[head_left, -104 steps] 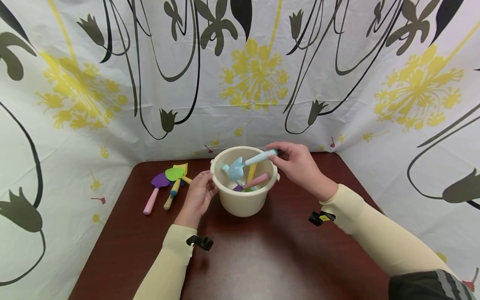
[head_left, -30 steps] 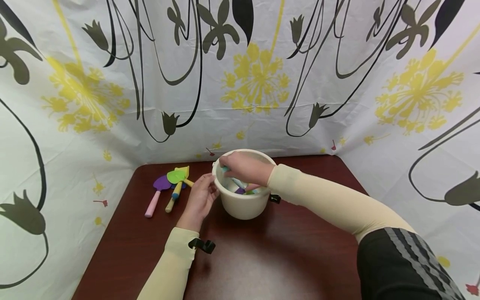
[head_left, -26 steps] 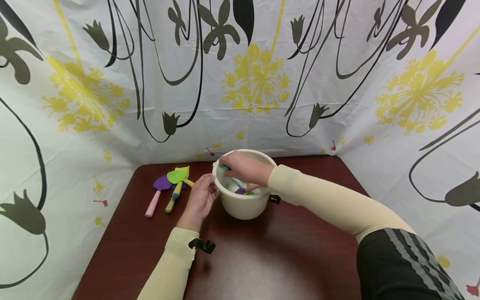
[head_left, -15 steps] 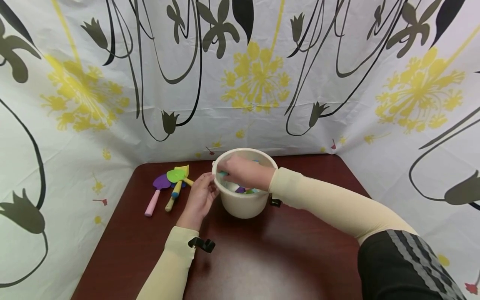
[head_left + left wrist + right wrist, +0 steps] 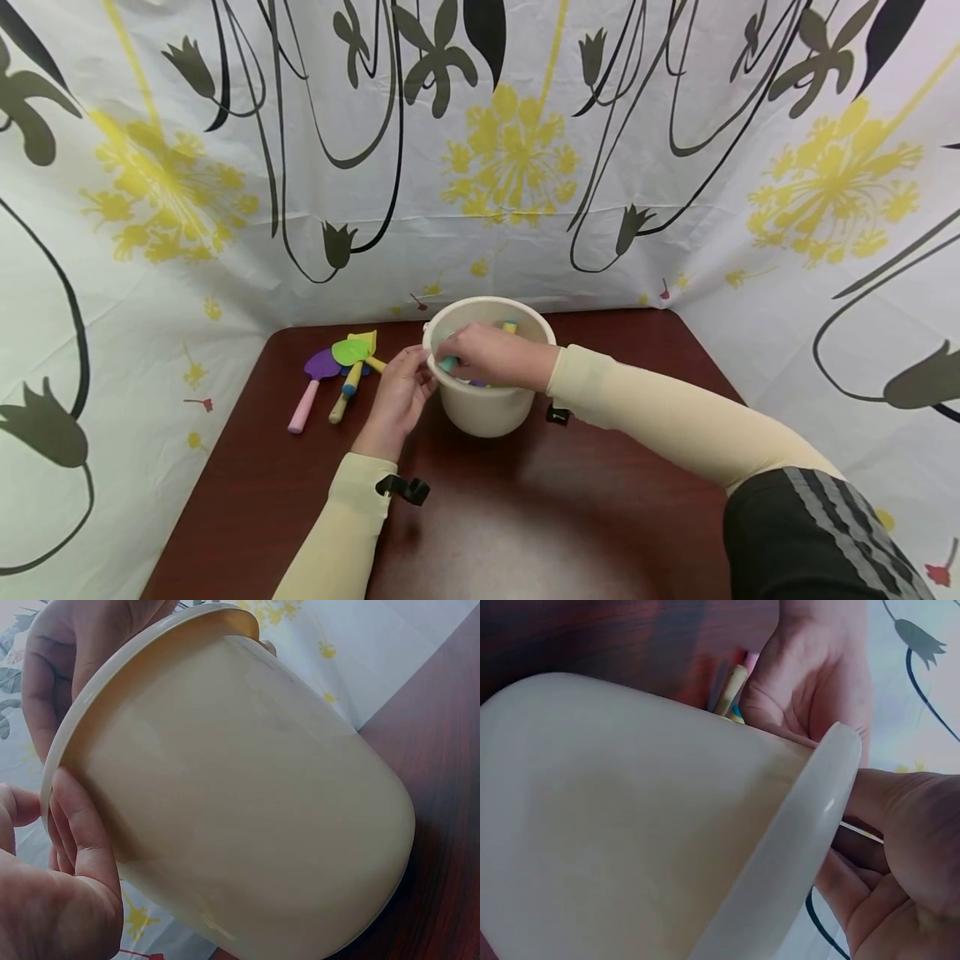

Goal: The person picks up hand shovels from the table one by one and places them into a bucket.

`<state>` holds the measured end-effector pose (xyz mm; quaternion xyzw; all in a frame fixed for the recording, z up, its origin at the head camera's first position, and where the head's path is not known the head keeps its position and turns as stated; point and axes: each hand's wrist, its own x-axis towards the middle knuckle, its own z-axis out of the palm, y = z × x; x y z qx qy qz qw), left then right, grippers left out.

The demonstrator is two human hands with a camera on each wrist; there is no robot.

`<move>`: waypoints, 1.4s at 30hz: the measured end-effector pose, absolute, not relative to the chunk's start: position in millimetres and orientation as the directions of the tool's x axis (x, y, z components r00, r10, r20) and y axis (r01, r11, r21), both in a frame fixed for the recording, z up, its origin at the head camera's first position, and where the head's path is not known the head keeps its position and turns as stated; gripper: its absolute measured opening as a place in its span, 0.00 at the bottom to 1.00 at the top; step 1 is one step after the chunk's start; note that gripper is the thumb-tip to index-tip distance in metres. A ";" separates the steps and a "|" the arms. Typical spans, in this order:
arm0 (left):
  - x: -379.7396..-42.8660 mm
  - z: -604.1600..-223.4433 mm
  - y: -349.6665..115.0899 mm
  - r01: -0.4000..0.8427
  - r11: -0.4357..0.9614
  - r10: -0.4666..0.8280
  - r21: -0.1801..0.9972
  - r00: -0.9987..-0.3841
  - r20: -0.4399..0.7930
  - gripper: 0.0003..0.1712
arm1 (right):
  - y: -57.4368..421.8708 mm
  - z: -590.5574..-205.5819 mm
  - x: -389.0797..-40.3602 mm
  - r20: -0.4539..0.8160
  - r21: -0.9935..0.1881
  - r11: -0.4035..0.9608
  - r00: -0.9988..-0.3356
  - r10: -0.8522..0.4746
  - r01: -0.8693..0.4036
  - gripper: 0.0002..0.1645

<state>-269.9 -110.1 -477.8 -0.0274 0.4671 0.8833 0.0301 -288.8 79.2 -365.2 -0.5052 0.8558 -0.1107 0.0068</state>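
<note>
A cream plastic bucket (image 5: 486, 412) stands on the table. My left hand (image 5: 401, 392) pinches its left rim; in the left wrist view the fingers (image 5: 79, 825) lie outside the wall, the thumb at the rim. My right hand (image 5: 491, 352) reaches down inside the bucket near its left wall. It grips a toy sand tool by its teal handle end (image 5: 448, 364); the rest is hidden by the hand and bucket. A yellow handle with a blue tip (image 5: 510, 327) leans behind the right hand, and a bit of purple shows below it. The right wrist view shows mostly the bucket's outer wall (image 5: 630, 817).
Left of the bucket lie several toy sand shovels: a purple one (image 5: 322, 364) with a pink handle (image 5: 303, 407), a green one (image 5: 351, 351), and yellow and blue pieces under it. A patterned white cloth (image 5: 480, 250) hangs around the dark red table (image 5: 465, 517).
My right hand has gone from holding a light blue tool over the right rim to inside the bucket, and just now sinks slightly lower with the teal end. My left hand keeps the rim.
</note>
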 end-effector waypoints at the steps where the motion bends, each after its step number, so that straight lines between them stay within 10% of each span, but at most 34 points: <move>1: -270.0 -477.7 -110.4 -0.078 -0.561 0.027 0.824 -0.997 -0.076 0.06 | 80.3 -365.6 -288.9 0.107 -0.198 0.453 -0.479 -0.871 -0.869 0.07; 19: -272.4 -478.2 -110.9 -0.093 -0.558 0.031 0.825 -0.995 -0.091 0.11 | 112.3 -345.4 -294.7 0.104 -0.304 0.515 -0.565 -0.818 -0.801 0.22; 31: -271.6 -477.4 -111.8 -0.100 -0.532 0.022 0.841 -0.994 -0.104 0.21 | 201.1 -371.8 -315.7 0.344 -0.585 0.651 -0.875 -0.342 -0.484 0.13; 42: -270.9 -476.5 -110.5 -0.101 -0.539 0.013 0.836 -0.994 -0.112 0.20 | 232.3 -415.6 -313.0 0.186 -0.804 0.555 -0.977 -0.107 -0.214 0.23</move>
